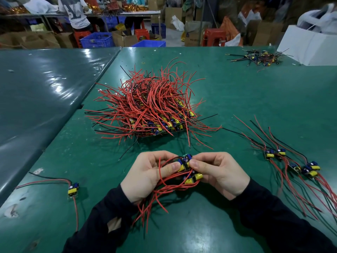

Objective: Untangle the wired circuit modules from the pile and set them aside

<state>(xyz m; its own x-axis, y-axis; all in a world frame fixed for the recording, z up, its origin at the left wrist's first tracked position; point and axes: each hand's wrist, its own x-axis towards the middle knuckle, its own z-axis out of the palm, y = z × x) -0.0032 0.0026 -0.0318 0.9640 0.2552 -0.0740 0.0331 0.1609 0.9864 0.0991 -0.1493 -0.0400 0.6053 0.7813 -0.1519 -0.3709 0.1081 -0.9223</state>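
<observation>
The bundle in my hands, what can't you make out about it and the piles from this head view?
- Bundle: module count unclear; left hand, right hand and looping red wires cover it.
- Big pile: most boards buried under wires.
- Set-aside group: wire ends cut off by the right edge.
- Far small heap: too small to identify parts.

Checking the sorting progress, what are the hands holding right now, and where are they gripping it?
Both hands, left and right, hold a tangled cluster of modules, thumbs pinching the boards; wires trail below.
</observation>
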